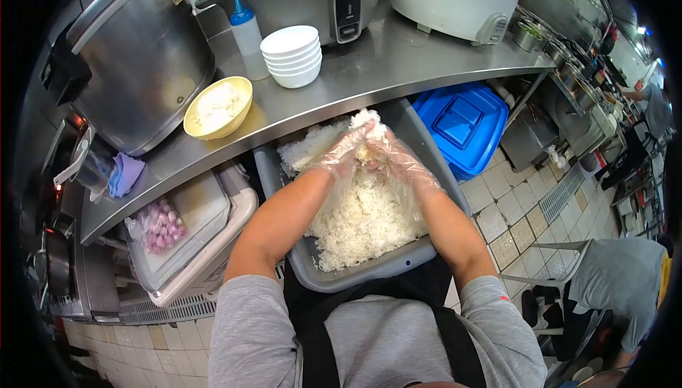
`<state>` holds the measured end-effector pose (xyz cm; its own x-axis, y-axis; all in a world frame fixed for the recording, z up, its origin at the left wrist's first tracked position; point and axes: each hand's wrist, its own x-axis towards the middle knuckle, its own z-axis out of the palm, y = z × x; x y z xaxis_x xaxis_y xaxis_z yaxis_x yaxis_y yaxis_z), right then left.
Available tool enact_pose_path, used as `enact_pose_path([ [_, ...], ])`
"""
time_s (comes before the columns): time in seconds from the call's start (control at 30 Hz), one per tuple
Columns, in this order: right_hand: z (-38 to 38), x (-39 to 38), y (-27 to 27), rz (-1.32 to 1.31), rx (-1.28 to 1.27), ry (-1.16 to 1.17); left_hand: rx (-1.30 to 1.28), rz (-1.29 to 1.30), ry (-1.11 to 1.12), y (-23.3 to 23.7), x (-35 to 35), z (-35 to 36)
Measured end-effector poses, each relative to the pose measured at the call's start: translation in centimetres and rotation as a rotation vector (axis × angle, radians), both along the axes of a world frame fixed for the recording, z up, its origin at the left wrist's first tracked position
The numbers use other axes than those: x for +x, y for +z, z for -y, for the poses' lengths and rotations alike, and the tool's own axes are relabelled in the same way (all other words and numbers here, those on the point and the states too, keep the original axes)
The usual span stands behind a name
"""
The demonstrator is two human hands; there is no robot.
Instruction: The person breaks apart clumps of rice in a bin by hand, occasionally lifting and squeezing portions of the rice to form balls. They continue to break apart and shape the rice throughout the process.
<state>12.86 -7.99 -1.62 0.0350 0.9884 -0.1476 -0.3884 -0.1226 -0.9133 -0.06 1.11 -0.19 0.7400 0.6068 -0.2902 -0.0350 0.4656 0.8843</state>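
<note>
My left hand [342, 152] and my right hand [399, 155], both in clear plastic gloves, are cupped together around a clump of cooked rice [365, 119]. Some white grains show above the fingertips and between the palms. Below them, a large heap of loose cooked rice [369, 224] fills the near part of a grey plastic tub [264, 175]. Toward the tub's far left corner lies a whitish translucent mass [304, 150], perhaps more rice under plastic. The inner sides of my fingers are partly hidden.
On the steel counter [398, 68] stand a yellow bowl of rice [219, 107], stacked white bowls [291, 57], a squeeze bottle [246, 40] and large cookers [298, 8]. A blue lidded container [465, 125] is right of the tub. Peeled shallots [162, 226] lie left. Another person [618, 281] is at right.
</note>
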Motion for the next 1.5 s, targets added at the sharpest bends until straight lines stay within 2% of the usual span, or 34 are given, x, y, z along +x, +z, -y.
enact_pose_path([
  [0.03, -0.5, -0.1, -0.3, -0.019, 0.032, 0.003, 0.011, -0.080, 0.022, 0.0, 0.2, 0.2],
  [0.17, -1.1, 0.2, -0.4, 0.032, 0.078, -0.143, 0.095, -0.016, -0.104, 2.0, -0.3, 1.1],
  [0.37, -2.5, 0.5, -1.8, 0.300, 0.180, -0.302, 0.225, -0.031, -0.011, 1.5, 0.6, 0.7],
  [0.5, -1.7, -0.3, 1.6, 0.536, -0.021, -0.382, 0.247, 0.022, 0.060, 1.4, 0.8, 0.2],
  [0.53, -1.8, -0.3, 1.1, 0.431, 0.025, -0.383, 0.290, -0.012, 0.059, 1.3, 0.7, -0.2],
  [0.63, -2.0, -0.8, 0.2, 0.252, 0.303, -0.421, 0.323, 0.195, 0.094, 1.1, 1.0, -0.6],
  [0.67, -1.9, -0.6, 0.3, 0.364, 0.279, -0.395, 0.312, 0.132, 0.030, 1.1, 0.5, -0.7],
  [0.77, -2.5, 1.3, -2.6, 0.526, 0.421, -0.311, 0.237, 0.057, -0.074, 2.2, -0.2, -0.3],
  [0.87, 0.3, 0.1, 2.4, 0.312, 0.037, -0.079, 0.237, -0.053, -0.058, 2.8, -0.4, -0.5],
  [0.97, -0.1, -0.9, 1.8, 0.247, 0.173, -0.134, 0.263, -0.108, -0.134, 1.1, -0.8, -1.7],
  [1.0, -0.5, -0.9, 0.6, 0.155, 0.129, -0.197, 0.235, -0.135, -0.108, 0.2, -0.6, -2.1],
  [1.1, -0.6, -0.4, 0.6, 0.209, 0.208, -0.099, 0.247, -0.045, 0.002, -1.7, 0.4, -1.9],
  [1.13, -0.5, -0.7, 1.6, 0.274, 0.196, -0.111, 0.296, -0.161, 0.074, -1.0, 0.6, -1.3],
  [1.23, -2.4, 0.6, -2.2, 0.399, 0.342, -0.172, 0.466, -0.097, 0.033, -2.1, 0.3, -1.8],
  [1.27, -3.1, 1.1, -3.1, 0.539, 0.268, -0.234, 0.438, -0.098, -0.002, -2.9, 0.4, -2.6],
  [1.37, -2.4, 0.5, -1.7, 0.546, 0.228, -0.310, 0.437, -0.053, 0.075, -1.9, 0.8, -1.7],
  [1.4, -2.2, 0.3, -1.2, 0.602, 0.288, -0.365, 0.436, -0.068, 0.065, -2.1, 1.0, -1.8],
  [1.5, -2.3, 0.8, -1.3, 0.576, 0.319, -0.329, 0.457, -0.112, 0.052, -2.2, 1.0, -2.4],
])
